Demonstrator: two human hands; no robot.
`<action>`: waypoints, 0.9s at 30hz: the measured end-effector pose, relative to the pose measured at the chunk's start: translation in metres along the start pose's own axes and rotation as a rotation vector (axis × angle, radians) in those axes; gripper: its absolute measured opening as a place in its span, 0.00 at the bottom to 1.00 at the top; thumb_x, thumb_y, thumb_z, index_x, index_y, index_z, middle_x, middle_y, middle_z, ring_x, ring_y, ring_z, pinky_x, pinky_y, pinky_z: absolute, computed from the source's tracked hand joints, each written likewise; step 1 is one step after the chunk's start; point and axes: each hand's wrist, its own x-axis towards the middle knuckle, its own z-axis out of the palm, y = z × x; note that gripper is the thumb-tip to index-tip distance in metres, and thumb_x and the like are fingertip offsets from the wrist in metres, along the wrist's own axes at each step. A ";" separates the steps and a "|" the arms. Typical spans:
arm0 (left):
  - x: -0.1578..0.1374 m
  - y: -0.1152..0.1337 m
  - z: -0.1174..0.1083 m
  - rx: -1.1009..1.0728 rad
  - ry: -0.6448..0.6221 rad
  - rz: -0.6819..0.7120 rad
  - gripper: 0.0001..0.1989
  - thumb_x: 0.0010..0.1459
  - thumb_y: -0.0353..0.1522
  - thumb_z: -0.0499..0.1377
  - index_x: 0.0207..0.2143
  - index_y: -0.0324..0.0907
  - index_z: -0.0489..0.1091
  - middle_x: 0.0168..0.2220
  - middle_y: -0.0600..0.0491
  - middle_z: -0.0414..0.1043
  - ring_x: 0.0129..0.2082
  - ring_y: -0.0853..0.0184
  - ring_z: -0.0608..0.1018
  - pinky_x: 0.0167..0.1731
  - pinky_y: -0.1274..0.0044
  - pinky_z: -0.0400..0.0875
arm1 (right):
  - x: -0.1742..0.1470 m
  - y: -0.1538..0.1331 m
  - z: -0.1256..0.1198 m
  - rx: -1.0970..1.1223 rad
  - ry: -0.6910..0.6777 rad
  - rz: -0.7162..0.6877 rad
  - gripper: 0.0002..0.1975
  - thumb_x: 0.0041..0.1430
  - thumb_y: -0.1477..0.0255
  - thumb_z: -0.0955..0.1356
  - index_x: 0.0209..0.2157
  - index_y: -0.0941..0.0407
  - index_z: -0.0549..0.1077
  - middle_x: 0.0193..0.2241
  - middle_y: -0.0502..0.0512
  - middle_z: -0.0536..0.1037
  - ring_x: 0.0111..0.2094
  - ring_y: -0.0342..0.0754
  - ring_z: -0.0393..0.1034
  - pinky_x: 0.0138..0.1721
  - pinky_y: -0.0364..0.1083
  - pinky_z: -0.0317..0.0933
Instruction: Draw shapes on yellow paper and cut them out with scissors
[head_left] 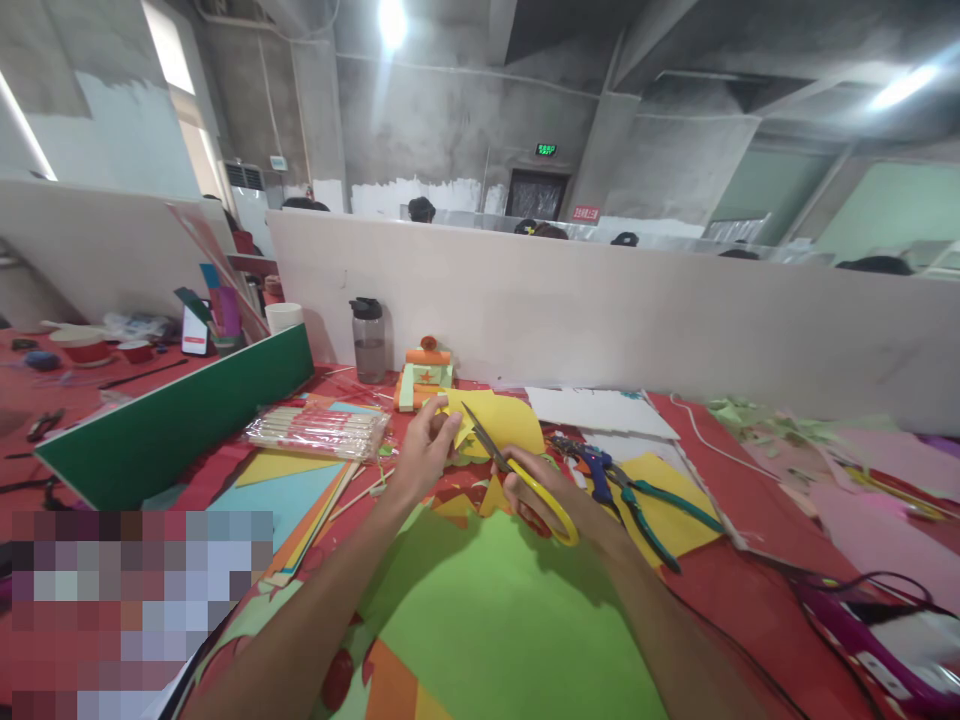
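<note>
Head view: pinches the left part of a yellow paper (517,415) between the thumb and fingers of the left hand (429,445). Grips yellow-handled scissors (487,440) in the right hand (536,485), with fingers curled round the handles and blades slanting up and left over the paper. Cannot tell a cut there from mere overlap. Holds the paper near the middle of the red table, just past the far edge of a green sheet (510,610). Shows, beside the right hand, a blue tool (598,470) and green-handled pliers (649,520). Shows, just behind the paper, an orange and pale-green model (426,375); to its left, a see-through bottle (369,345) with a black lid, part-filled with liquid. Shows, nearer on the left, a clear plastic packet (315,432) full of pale sticks, lying close to a green board (187,420). Past the board, shows a white cup (285,318) with a hidden inside, then a holder (226,345) with coloured strips (225,308) upright in it, beside a phone (195,328). Farthest left, shows a red-and-white tub (81,347) near a small red bowl (136,351), both with contents too small to tell.
</note>
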 end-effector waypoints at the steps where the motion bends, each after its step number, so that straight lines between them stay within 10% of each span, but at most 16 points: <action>1: 0.000 -0.001 0.000 0.003 0.002 -0.003 0.22 0.60 0.49 0.59 0.45 0.41 0.66 0.20 0.63 0.58 0.17 0.74 0.65 0.19 0.82 0.65 | 0.000 0.000 0.000 -0.006 0.004 -0.005 0.27 0.60 0.45 0.65 0.43 0.56 0.68 0.24 0.46 0.67 0.18 0.39 0.59 0.19 0.40 0.57; 27: -0.002 -0.005 -0.001 -0.021 -0.054 0.043 0.20 0.64 0.42 0.57 0.54 0.43 0.64 0.29 0.57 0.69 0.22 0.73 0.70 0.25 0.80 0.66 | -0.001 -0.003 -0.011 -0.175 -0.002 -0.044 0.21 0.62 0.51 0.66 0.41 0.56 0.68 0.27 0.47 0.66 0.23 0.42 0.60 0.25 0.41 0.59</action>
